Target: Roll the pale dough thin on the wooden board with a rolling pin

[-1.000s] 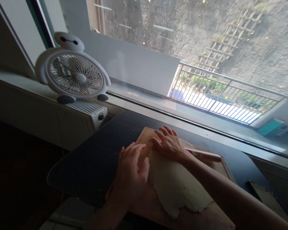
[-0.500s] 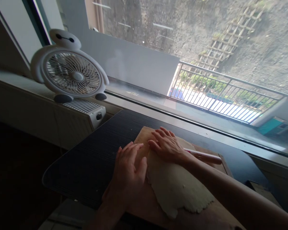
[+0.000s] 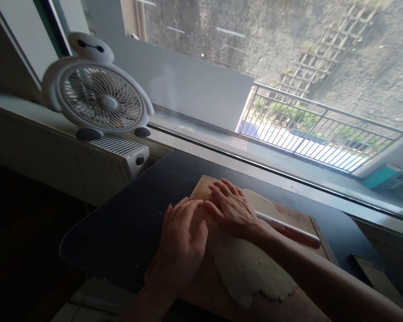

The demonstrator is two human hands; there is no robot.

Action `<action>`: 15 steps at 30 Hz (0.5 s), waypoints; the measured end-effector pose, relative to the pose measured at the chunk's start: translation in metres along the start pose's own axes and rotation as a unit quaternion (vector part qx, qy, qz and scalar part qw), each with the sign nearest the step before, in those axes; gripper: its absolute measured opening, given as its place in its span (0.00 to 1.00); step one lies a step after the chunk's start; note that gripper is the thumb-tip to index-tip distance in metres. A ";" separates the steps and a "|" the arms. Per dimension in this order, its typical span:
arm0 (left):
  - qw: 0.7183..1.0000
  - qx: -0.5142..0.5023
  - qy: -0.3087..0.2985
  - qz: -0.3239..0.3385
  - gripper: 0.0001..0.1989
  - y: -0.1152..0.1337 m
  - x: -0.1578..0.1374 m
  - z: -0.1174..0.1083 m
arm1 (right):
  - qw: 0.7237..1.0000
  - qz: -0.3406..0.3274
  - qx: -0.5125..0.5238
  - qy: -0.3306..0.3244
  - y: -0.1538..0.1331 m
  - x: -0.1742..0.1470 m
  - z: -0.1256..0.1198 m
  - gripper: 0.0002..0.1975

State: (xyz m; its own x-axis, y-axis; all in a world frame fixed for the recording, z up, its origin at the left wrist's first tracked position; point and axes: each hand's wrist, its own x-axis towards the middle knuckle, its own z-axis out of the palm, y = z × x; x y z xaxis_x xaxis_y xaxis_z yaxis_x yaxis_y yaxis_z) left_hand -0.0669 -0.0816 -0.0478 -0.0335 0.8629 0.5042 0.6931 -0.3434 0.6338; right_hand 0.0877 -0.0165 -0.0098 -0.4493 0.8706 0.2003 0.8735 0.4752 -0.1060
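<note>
A thin, ragged-edged sheet of dough [image 3: 248, 268] lies on a wooden board [image 3: 204, 183]. My right hand [image 3: 233, 208] lies flat over a rolling pin [image 3: 295, 232] on the far part of the dough, its fingers stretched forward. The palm and fingers hide the pin's left part, while its right end sticks out past my wrist. At the dough's left side, my left hand [image 3: 183, 235] has its fingers extended and slightly bent, the thumb held apart. Its fingertips come near my right thumb. Whether the left palm touches the dough or the board cannot be seen.
The board sits on a dark table [image 3: 121, 232] with a rounded corner, against a window sill [image 3: 228, 161]. A white character-shaped fan [image 3: 107, 103] stands on a radiator [image 3: 127, 150] at the left. A dark-edged flat object [image 3: 372, 273] is at the right.
The rolling pin has shifted right and toward me, with its right end farther out. My right hand has turned slightly and its thumb is closer to my left hand, which stays nearly still.
</note>
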 end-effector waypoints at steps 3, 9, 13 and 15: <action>1.000 0.004 0.002 -0.002 0.16 0.000 0.000 0.000 | 0.996 0.074 -0.041 -0.009 0.030 0.031 -0.003 0.29; 1.000 0.002 -0.001 -0.009 0.16 0.000 0.001 0.000 | 0.994 0.093 -0.023 -0.048 0.033 0.040 -0.008 0.27; 1.000 0.001 0.005 -0.008 0.17 0.000 0.002 0.001 | 0.999 0.030 0.028 -0.027 0.000 0.012 0.002 0.31; 1.000 0.001 0.005 -0.004 0.16 0.001 0.002 0.000 | 0.999 0.045 0.011 -0.013 0.006 0.017 0.004 0.32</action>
State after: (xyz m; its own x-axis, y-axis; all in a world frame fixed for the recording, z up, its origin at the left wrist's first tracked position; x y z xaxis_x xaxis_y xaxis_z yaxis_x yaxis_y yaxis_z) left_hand -0.0664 -0.0798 -0.0462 -0.0463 0.8625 0.5039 0.6939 -0.3351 0.6373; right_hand 0.0849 0.0014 -0.0113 -0.3747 0.9126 0.1637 0.9061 0.3979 -0.1438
